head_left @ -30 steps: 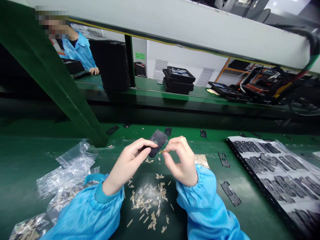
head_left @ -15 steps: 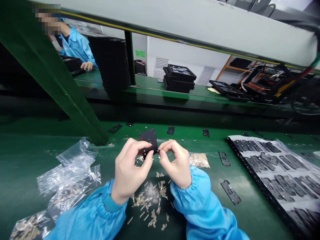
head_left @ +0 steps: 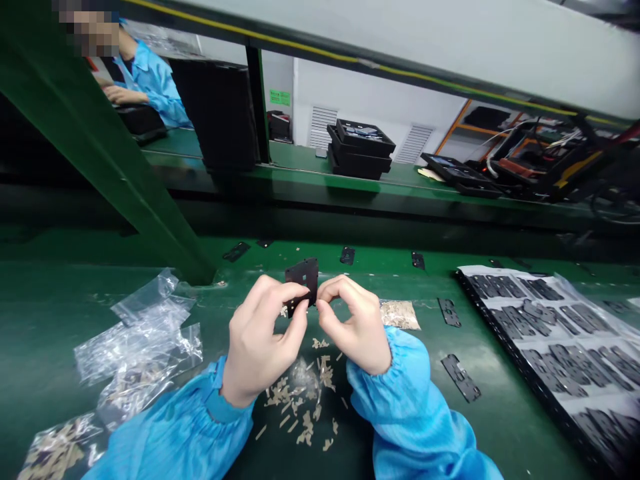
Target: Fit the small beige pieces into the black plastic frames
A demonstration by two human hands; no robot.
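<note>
A thin black plastic plate (head_left: 304, 272) with small holes and pale spots stands tilted up between my hands. My left hand (head_left: 265, 340) is closed on its lower left part, thumb and forefinger pinching it. At the plate's lower right edge, my right hand (head_left: 354, 320) has thumb and forefinger pressed together; whatever is between those fingertips is too small to make out. Beneath my hands, many small beige strips and bits (head_left: 307, 437) lie scattered around a crumpled clear plastic wrapper (head_left: 303, 377). A clear bag of beige bits (head_left: 400, 315) rests just beyond my right wrist.
To the right lies a black-edged tray (head_left: 520, 340) with rows of similar plates. Single plates (head_left: 460, 377) are spread about the green bench. Clear bags (head_left: 145, 333) are heaped at left beside a green post (head_left: 150, 207). Across the bench sits a co-worker (head_left: 150, 73) in blue.
The black plate has turned more upright, and my right fingertips have come closer against its edge. My right forearm has shifted slightly right. The co-worker's arm has moved left.
</note>
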